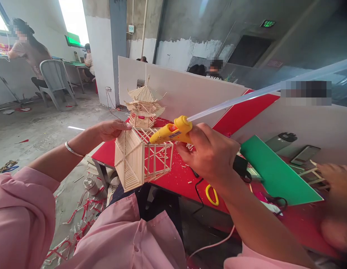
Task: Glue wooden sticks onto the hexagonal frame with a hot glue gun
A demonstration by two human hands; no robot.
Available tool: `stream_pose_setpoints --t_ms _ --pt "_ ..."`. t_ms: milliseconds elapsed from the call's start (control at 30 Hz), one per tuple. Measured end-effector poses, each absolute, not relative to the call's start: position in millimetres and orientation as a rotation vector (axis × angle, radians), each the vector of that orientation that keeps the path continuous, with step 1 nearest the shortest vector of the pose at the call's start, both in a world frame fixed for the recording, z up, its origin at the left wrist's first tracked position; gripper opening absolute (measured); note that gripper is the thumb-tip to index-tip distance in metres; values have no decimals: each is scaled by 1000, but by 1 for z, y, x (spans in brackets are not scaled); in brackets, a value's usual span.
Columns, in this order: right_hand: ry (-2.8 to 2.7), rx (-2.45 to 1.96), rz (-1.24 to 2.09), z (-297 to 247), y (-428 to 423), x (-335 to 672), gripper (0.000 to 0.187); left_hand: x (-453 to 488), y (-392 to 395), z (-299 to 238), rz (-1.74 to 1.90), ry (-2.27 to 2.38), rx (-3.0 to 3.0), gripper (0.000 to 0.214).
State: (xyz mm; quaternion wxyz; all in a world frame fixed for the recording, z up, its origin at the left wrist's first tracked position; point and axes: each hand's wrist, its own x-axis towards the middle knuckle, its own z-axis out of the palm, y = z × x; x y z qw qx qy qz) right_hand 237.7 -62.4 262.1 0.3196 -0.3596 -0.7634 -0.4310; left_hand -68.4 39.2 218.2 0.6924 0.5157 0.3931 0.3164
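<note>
My left hand (pixel 115 129) pinches the upper edge of a small wooden-stick model (pixel 131 160), holding it tilted above the table's front edge. One face of the model is covered with close-set sticks; the side toward the right is an open lattice. In my right hand (pixel 211 149) is a yellow hot glue gun (pixel 173 131), its nozzle at the corner where the covered face meets the lattice. A long clear glue stick (pixel 232 102) sticks out of the gun's back end. Whether glue is coming out cannot be seen.
A finished-looking stick pagoda (pixel 145 104) stands at the back of the red table (pixel 173 186). Yellow-handled scissors (pixel 211 195) and stick scraps lie near my right arm. A green board (pixel 279 170) separates another person's hand (pixel 334 175) at right. Litter covers the floor at left.
</note>
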Motion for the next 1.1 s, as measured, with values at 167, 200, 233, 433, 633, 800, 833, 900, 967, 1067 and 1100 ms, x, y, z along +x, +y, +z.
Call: stream_pose_setpoints --t_ms 167,200,233,433,633,800,833,900,967,1067,1100 --pt "-2022 -1022 -1122 261 -63 238 30 -70 40 217 708 855 1151 10" --pt "-2022 -1032 -1117 261 -63 238 30 -70 41 217 709 845 1150 11" --pt "-2021 -1037 -1108 261 -63 238 30 -70 41 216 712 836 1148 11" --pt "-1997 -1006 -995 258 -60 238 29 -72 43 208 731 781 1122 16" --pt "-1941 -1028 -1007 254 -57 238 23 -72 43 202 757 779 1114 20" --pt "-1952 -1039 -1013 254 -57 238 23 -71 43 203 761 765 1123 15" --pt "-1960 -1027 -1009 254 -57 238 23 -71 42 203 759 766 1127 15" --pt "-1973 -1017 -995 254 -57 238 24 -71 42 203 758 776 1132 15" --pt "-1977 -1029 -972 253 -56 239 27 -71 42 203 759 785 1136 16" --pt "-1965 -1039 -938 252 -55 239 28 -71 43 201 758 782 1143 16" --pt "-1963 -1038 -936 252 -55 240 27 -71 43 201 759 780 1144 17"
